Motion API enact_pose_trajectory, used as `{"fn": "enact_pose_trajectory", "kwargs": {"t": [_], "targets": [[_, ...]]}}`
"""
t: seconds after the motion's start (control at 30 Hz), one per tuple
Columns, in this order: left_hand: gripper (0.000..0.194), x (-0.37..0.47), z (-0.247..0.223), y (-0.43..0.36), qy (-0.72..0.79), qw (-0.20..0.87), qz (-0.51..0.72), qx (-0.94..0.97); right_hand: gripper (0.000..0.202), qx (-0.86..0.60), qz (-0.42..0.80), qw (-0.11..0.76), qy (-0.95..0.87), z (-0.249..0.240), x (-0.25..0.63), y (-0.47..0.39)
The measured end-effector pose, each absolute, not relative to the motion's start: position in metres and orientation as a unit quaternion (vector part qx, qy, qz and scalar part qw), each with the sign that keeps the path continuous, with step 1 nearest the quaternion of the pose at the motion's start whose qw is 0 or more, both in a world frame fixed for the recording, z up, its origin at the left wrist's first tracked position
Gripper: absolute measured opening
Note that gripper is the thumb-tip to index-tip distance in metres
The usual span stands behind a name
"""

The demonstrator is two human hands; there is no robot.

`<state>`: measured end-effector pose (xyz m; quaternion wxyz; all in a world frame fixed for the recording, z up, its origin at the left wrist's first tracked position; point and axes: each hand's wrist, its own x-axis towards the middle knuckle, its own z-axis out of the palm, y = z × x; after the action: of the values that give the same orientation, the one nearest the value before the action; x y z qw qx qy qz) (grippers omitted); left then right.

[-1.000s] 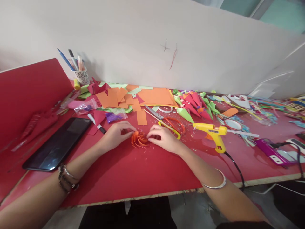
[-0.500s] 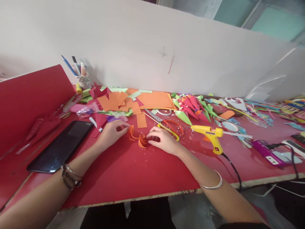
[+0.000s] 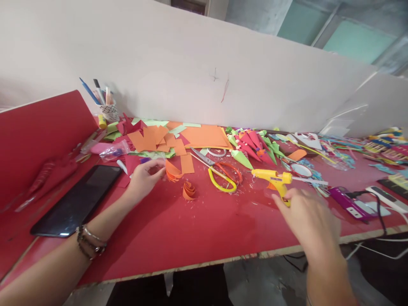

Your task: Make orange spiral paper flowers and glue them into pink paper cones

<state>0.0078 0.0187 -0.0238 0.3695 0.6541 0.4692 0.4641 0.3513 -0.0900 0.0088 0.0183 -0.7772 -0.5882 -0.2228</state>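
Note:
My left hand (image 3: 144,178) pinches a bundle of curled orange paper strips (image 3: 173,171) between thumb and fingers, just above the red table. A second curl of orange paper strips (image 3: 189,191) sits apart, a little to the right. My right hand (image 3: 310,216) is at the grip of a yellow hot glue gun (image 3: 270,175), its thumb and forefinger on either side of the handle; the other fingers are partly hidden. The gun lies on the tabletop with its nozzle to the left. Between the hands lie scissors (image 3: 225,178) with red and yellow handles.
A black phone (image 3: 78,199) lies on the left. Orange paper sheets (image 3: 204,136) and cut scraps (image 3: 149,138) spread along the wall. Small red and green paper cones (image 3: 251,142) are heaped behind the gun. A purple power strip (image 3: 349,204) stands right; a pen cup (image 3: 109,111) stands back left.
My right hand has left the orange paper curls and swung right to the glue gun's handle. My left hand has lifted one curl bundle slightly away from the other.

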Motion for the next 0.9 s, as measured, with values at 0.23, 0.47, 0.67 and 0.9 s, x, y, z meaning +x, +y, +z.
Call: {"fn": "enact_pose_trajectory", "kwargs": {"t": [0.23, 0.47, 0.67, 0.9], "targets": [[0.016, 0.012, -0.023, 0.015, 0.457, 0.366, 0.474, 0.657, 0.028, -0.797, -0.037, 0.119, -0.591, -0.034, 0.409, -0.055], [0.019, 0.016, -0.022, 0.01, 0.48, 0.35, 0.473, 0.651, 0.032, -0.751, -0.04, 0.307, -0.584, 0.002, 0.365, -0.046], [0.021, 0.019, -0.024, 0.009, 0.489, 0.347, 0.476, 0.644, 0.023, -0.647, 0.0, 0.37, -0.667, 0.038, 0.285, -0.027], [0.015, 0.025, -0.023, 0.004, 0.481, 0.362, 0.48, 0.639, 0.027, -0.613, 0.007, 0.373, -0.697, 0.017, 0.235, -0.012]]}}
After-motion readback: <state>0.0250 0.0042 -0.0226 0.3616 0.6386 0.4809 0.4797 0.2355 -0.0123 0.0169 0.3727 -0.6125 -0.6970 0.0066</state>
